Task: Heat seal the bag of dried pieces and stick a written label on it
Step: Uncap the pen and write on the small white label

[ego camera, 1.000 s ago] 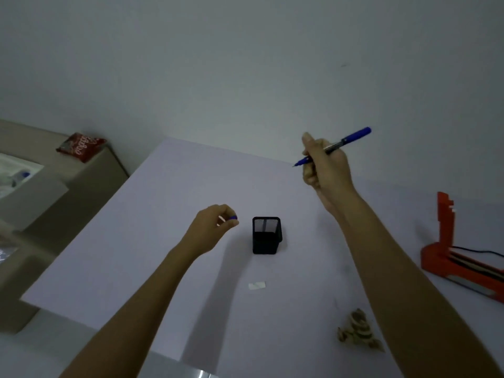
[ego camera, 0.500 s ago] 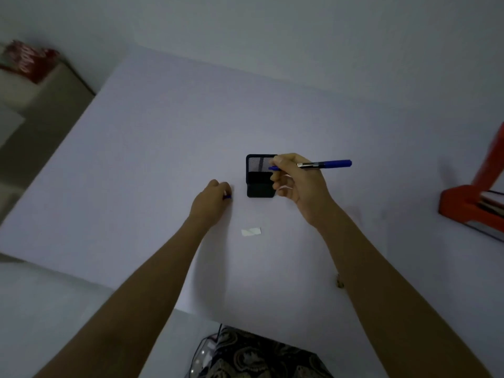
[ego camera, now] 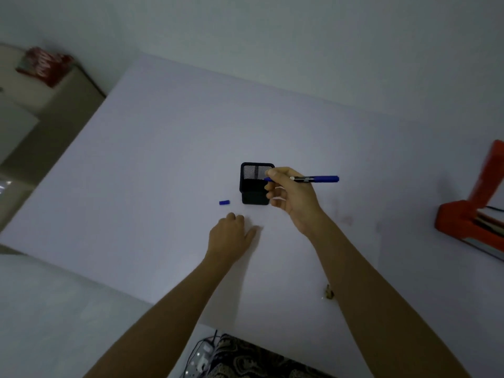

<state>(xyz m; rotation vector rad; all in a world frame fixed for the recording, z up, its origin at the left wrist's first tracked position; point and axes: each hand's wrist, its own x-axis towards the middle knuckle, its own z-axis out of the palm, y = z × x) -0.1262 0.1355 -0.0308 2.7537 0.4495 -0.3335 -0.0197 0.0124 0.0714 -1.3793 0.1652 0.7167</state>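
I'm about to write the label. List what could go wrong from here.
1. The uncapped pen, held in the right hand, has its tip over the black mesh holder; it could mark the white table.
2. The left hand covers the spot in front of the holder, so any label there is hidden and might smear or crease.
3. The loose blue cap could roll away.

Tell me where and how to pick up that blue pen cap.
Pinch the blue pen cap across its short width, coming straight down from above. It lies flat on the table, left of the black holder, with free space on both long sides.
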